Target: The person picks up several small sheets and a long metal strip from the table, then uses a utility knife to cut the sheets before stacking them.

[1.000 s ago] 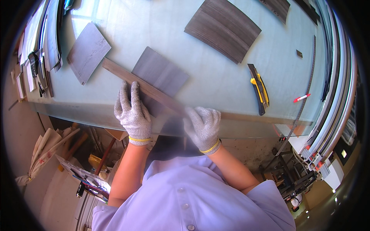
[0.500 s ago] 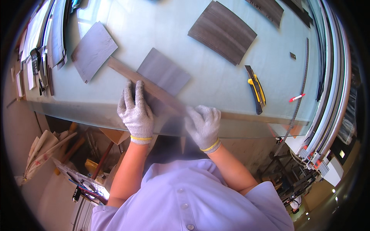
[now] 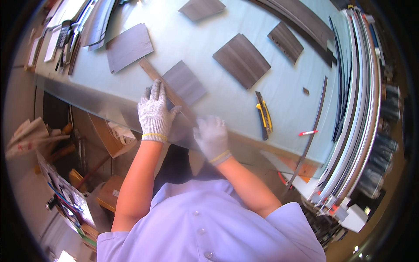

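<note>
My left hand (image 3: 153, 114), in a pale knitted glove with a yellow cuff band, has its fingers stretched out against a narrow brown strip (image 3: 147, 68). That strip lies slantwise on the glass-like tabletop, along a grey sheet piece (image 3: 185, 81). By the strip's near end is my right hand (image 3: 211, 139), gloved the same way. Motion smears its fingers, and whether they hold anything cannot be seen. A yellow and black utility knife (image 3: 264, 115) lies to the right of both hands.
A grey sheet (image 3: 129, 47) lies to the left. Dark brown sheets (image 3: 242, 61) and a smaller brown piece (image 3: 286, 42) lie farther back. On the right are a red marker (image 3: 308, 133), a thin dark strip (image 3: 315, 118) and long stacked profiles (image 3: 355, 100). The table edge (image 3: 94, 98) runs slantwise.
The view has turned, so the table's things appear shifted and more of its far right shows. My left hand stays on the strip; my right hand, near its end, is more blurred.
</note>
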{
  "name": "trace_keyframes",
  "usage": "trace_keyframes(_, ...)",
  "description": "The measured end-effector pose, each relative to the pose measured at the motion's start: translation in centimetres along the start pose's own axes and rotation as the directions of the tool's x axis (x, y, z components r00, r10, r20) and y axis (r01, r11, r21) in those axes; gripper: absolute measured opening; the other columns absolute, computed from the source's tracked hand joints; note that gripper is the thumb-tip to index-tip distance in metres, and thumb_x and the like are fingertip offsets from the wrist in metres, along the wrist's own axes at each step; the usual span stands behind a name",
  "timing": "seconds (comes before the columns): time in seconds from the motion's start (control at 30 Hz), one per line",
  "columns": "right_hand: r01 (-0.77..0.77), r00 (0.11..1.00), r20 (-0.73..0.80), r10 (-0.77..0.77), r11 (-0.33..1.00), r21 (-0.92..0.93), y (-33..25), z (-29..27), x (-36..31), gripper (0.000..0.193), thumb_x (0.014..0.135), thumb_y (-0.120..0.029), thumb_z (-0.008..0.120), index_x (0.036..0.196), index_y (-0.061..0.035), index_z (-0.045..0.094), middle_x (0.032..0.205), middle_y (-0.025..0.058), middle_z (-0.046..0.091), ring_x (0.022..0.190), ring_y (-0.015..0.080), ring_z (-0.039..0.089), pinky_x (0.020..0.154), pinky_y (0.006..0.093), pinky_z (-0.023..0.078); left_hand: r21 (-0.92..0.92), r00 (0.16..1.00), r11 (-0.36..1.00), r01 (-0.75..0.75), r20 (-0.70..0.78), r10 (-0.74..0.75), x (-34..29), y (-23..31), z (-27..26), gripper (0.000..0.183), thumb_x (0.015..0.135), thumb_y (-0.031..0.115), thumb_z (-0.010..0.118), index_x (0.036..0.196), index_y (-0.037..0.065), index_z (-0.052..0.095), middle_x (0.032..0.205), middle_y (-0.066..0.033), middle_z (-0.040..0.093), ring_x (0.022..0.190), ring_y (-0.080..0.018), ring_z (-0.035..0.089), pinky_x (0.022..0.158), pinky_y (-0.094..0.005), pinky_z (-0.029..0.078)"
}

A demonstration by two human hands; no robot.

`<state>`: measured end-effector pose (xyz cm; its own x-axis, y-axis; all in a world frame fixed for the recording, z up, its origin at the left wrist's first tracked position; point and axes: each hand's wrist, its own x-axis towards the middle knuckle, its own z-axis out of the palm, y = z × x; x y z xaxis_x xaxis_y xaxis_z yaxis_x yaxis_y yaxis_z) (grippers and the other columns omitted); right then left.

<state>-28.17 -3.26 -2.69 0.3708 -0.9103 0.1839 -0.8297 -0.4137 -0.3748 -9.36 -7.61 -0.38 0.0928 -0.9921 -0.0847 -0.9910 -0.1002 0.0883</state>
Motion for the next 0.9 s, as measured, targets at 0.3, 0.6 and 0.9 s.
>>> trace_keyframes(0.3, 0.102, 0.994, -0.008, -0.105, 0.945, 0.311, 4.3, -1.4, -1.0, 0.035, 0.085, -0.029, 0.068, 0.111, -0.0061, 0.063, 0.103, 0.0142, 0.06, 0.1, 0.034, 0.056, 0.089, 0.0442, 0.045, 0.115, 0.96, 0.98, 0.162, 0.211, -0.183, 0.9, 2.4, -1.3, 0.117, 0.067, 0.044, 0.087, 0.154, -0.001, 0.024, 0.162, -0.0149, 0.026, 0.14, -0.0407, 0.038, 0.114, -0.0449, 0.036)
trace_keyframes(0.6, -0.502, 0.859, 0.043, 0.511, 0.855, -0.131, 14.3, -8.7, -5.4, 0.062, 0.076, -0.021, 0.078, 0.132, -0.0028, 0.055, 0.117, 0.0237, 0.057, 0.105, 0.0416, 0.056, 0.095, 0.0481, 0.045, 0.129, 0.906, 0.966, 0.222, 0.34, -0.253, 2.4, 3.1, -2.2, 0.128, 0.063, 0.042, 0.091, 0.156, -0.003, 0.016, 0.162, -0.0186, 0.024, 0.135, -0.0395, 0.043, 0.112, -0.0449, 0.038)
trace_keyframes(0.9, -0.37, 0.915, 0.265, 0.305, 0.896, 0.244, 6.0, -7.9, 2.1, 0.033, 0.085, -0.019, 0.069, 0.109, 0.0008, 0.059, 0.1, 0.0272, 0.063, 0.096, 0.0455, 0.061, 0.085, 0.0526, 0.049, 0.131, 0.933, 0.96, 0.248, 0.235, -0.273, 1.7, 2.1, -0.8, 0.127, 0.058, 0.042, 0.093, 0.154, -0.004, 0.023, 0.159, -0.0177, 0.03, 0.128, -0.0377, 0.05, 0.106, -0.0441, 0.044)
